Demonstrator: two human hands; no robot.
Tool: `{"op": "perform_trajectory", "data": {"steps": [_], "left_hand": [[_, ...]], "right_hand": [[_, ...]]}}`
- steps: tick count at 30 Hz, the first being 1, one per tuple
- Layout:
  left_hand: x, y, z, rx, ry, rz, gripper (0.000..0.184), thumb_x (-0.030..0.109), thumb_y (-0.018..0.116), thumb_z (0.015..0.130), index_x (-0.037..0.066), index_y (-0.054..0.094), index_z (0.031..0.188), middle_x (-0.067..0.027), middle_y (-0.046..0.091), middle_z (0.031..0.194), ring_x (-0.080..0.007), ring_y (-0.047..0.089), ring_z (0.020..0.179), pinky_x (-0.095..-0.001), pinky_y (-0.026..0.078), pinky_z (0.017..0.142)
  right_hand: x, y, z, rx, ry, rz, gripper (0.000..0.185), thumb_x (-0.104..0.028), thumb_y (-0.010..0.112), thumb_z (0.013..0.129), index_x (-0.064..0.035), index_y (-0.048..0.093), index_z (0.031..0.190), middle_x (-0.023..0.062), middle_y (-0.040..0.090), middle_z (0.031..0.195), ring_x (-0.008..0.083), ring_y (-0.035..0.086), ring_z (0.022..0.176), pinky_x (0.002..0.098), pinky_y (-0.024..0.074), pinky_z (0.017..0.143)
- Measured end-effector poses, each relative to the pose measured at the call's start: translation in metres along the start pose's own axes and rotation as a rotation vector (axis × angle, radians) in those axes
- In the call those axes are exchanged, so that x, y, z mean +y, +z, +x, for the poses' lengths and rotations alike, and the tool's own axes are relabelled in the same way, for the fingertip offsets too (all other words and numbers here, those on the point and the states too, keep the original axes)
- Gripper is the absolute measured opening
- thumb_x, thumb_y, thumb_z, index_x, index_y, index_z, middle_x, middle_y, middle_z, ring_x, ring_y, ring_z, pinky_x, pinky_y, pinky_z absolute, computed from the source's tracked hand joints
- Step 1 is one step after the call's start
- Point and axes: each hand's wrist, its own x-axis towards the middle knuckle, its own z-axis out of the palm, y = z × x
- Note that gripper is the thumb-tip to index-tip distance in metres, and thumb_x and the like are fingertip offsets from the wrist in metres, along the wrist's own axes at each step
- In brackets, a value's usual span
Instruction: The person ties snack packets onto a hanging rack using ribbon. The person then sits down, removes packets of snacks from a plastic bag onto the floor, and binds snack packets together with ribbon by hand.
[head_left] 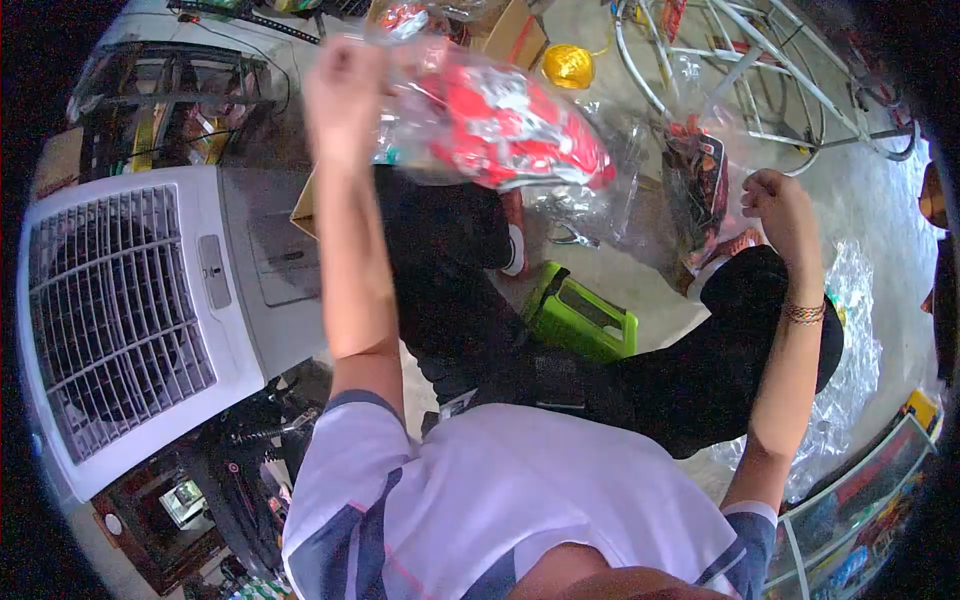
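Note:
My left hand (345, 95) is raised at the upper left, with its fingers closed on the end of a clear plastic bag (520, 125). Red and white contents show through this bag, slightly blurred, and I cannot make out their kind. My right hand (782, 212) is at the right with curled fingers, close beside another clear plastic bag (700, 185) holding a dark and red item. Whether those fingers grip the plastic of this second bag is unclear. Below the bags, a pair of pliers (574, 237) lies on the floor between my feet.
A green plastic stool (585, 315) stands between my legs. To the left is a large grey air cooler (125, 310). White metal tube frames (750, 75) stand at the upper right, near a roll of yellow tape (568, 66). Loose clear plastic (850, 340) lies at the right, by a glass case (860, 510).

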Motion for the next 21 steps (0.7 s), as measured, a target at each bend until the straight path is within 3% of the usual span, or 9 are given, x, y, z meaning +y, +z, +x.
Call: {"op": "perform_trajectory", "data": {"steps": [1, 3, 5, 6, 7, 9, 12, 17, 21], "left_hand": [[0.004, -0.023, 0.015, 0.088, 0.054, -0.207, 0.005, 0.010, 0.062, 0.082, 0.008, 0.059, 0.078, -0.0004, 0.056, 0.067, -0.0101, 0.053, 0.057, -0.0243, 0.043, 0.053], [0.022, -0.087, 0.038, 0.194, 0.272, -0.063, 0.005, 0.011, 0.061, 0.082, 0.008, 0.061, 0.079, -0.0015, 0.058, 0.072, -0.0094, 0.051, 0.058, -0.0234, 0.041, 0.053], [0.063, -0.127, 0.042, 0.445, 0.176, -0.245, 0.010, 0.014, 0.061, 0.083, 0.005, 0.065, 0.083, -0.0015, 0.060, 0.075, -0.0085, 0.052, 0.064, -0.0240, 0.040, 0.054], [0.070, -0.151, 0.042, 0.507, 0.293, -0.174, 0.015, 0.014, 0.060, 0.085, 0.003, 0.068, 0.091, -0.0042, 0.063, 0.080, -0.0096, 0.052, 0.064, -0.0262, 0.043, 0.057], [0.070, -0.185, 0.048, 0.510, 0.335, -0.032, 0.019, 0.012, 0.059, 0.085, 0.001, 0.069, 0.098, -0.0073, 0.065, 0.084, -0.0111, 0.054, 0.067, -0.0285, 0.046, 0.061], [0.079, -0.225, 0.032, 0.496, 0.860, 1.277, 0.016, 0.009, 0.061, 0.084, -0.001, 0.068, 0.094, -0.0091, 0.066, 0.083, -0.0123, 0.057, 0.070, -0.0277, 0.046, 0.061], [0.063, -0.223, 0.037, 0.587, 0.305, -0.107, 0.011, 0.006, 0.063, 0.082, 0.000, 0.067, 0.091, -0.0075, 0.065, 0.080, -0.0133, 0.058, 0.069, -0.0261, 0.046, 0.060], [-0.020, -0.212, 0.020, 0.473, 0.197, 0.104, 0.010, 0.010, 0.065, 0.083, 0.005, 0.060, 0.077, 0.0018, 0.056, 0.069, -0.0050, 0.048, 0.063, -0.0211, 0.040, 0.057], [-0.090, -0.198, 0.004, 0.362, 0.075, 0.169, 0.015, 0.008, 0.062, 0.084, 0.006, 0.052, 0.073, 0.0036, 0.049, 0.067, -0.0038, 0.043, 0.062, -0.0219, 0.037, 0.055]], "right_hand": [[-0.001, 0.001, 0.001, 0.004, -0.017, -0.032, 0.020, -0.012, 0.054, 0.091, 0.0048, 0.065, 0.095, 0.0116, 0.067, 0.077, 0.0181, 0.069, 0.070, 0.0299, 0.0525, 0.066], [0.000, 0.002, 0.003, -0.037, 0.023, -0.027, 0.021, -0.012, 0.054, 0.091, 0.0050, 0.065, 0.095, 0.0119, 0.068, 0.077, 0.0190, 0.069, 0.071, 0.0302, 0.0530, 0.065], [0.007, 0.009, 0.005, -0.048, 0.020, 0.004, 0.020, -0.011, 0.053, 0.091, 0.0052, 0.065, 0.095, 0.0123, 0.068, 0.079, 0.0199, 0.069, 0.071, 0.0307, 0.0537, 0.065], [0.020, 0.016, 0.007, -0.027, 0.003, 0.034, 0.019, -0.010, 0.053, 0.091, 0.0054, 0.065, 0.095, 0.0127, 0.069, 0.079, 0.0203, 0.070, 0.071, 0.0310, 0.0541, 0.065], [0.025, 0.020, 0.008, -0.005, -0.010, 0.064, 0.019, -0.009, 0.053, 0.091, 0.0056, 0.065, 0.095, 0.0130, 0.069, 0.080, 0.0207, 0.070, 0.070, 0.0313, 0.0545, 0.066], [0.022, 0.021, 0.009, -0.032, -0.020, 0.075, 0.017, -0.005, 0.052, 0.090, 0.0066, 0.064, 0.096, 0.0138, 0.068, 0.081, 0.0214, 0.070, 0.070, 0.0314, 0.0557, 0.067], [0.034, 0.026, 0.009, -0.036, -0.012, 0.082, 0.018, -0.003, 0.051, 0.090, 0.0078, 0.063, 0.096, 0.0140, 0.068, 0.082, 0.0217, 0.069, 0.070, 0.0313, 0.0561, 0.067], [0.029, 0.027, 0.003, -0.130, 0.124, 0.514, 0.018, -0.003, 0.049, 0.091, 0.0092, 0.061, 0.096, 0.0141, 0.067, 0.084, 0.0224, 0.069, 0.072, 0.0322, 0.0564, 0.067], [0.026, 0.030, 0.005, -0.095, 0.126, 0.488, 0.021, -0.002, 0.048, 0.085, 0.0092, 0.064, 0.094, 0.0168, 0.069, 0.085, 0.0222, 0.069, 0.072, 0.0329, 0.0551, 0.066]]}}
